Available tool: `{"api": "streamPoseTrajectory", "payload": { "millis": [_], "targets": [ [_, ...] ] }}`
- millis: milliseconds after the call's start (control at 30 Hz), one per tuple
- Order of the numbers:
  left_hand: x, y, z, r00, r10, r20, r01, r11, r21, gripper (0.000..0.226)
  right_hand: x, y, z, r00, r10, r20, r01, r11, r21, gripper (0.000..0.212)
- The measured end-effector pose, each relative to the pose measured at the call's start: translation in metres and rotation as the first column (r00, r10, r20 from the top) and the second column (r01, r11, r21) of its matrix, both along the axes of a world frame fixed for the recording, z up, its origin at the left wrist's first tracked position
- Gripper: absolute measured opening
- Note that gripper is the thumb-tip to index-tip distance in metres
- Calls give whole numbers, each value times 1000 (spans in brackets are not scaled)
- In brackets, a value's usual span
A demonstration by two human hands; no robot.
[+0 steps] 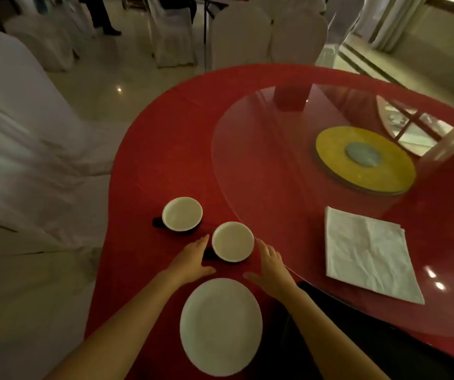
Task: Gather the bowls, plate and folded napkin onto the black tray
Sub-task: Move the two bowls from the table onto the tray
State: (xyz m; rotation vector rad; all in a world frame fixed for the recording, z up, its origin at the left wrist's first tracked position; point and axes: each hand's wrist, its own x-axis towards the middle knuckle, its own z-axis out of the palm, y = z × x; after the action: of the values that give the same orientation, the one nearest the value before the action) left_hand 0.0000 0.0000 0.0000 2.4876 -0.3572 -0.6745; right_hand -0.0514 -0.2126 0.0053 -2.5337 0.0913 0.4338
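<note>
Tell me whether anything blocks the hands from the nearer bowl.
Nothing visible does. The left hand and right hand sit open on either side of the nearer bowl, with bare red cloth between. The plate lies behind the hands, nearer the person, not in their way.

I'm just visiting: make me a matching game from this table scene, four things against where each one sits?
Things:
1. near bowl
2. far bowl
3. plate
4. folded napkin

Places:
A. on the glass turntable
B. closest to the camera, between the forearms
C. between the two open hands
D. up-left of the hands, untouched

Pairs: 1-C, 2-D, 3-B, 4-A
</note>
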Motion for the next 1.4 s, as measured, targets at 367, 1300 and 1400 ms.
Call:
{"api": "streamPoseTrajectory", "payload": {
  "millis": [367, 1300, 1400],
  "targets": [
    [28, -11, -6, 996, 30, -82, -50, 967, -249, 107, 36, 4, -13, 998, -2, 56, -4, 995, 102, 99],
    [-64, -90, 39, 994, -95, 58, 111, 876, -468, 87, -81, -68, 29, 960, -205, 190, 89, 868, 488, 83],
    [-85, -113, 36, 990, -128, 64, 143, 876, -460, 89, -110, -88, 30, 955, -247, 167, 133, 855, 501, 84]
  ]
}}
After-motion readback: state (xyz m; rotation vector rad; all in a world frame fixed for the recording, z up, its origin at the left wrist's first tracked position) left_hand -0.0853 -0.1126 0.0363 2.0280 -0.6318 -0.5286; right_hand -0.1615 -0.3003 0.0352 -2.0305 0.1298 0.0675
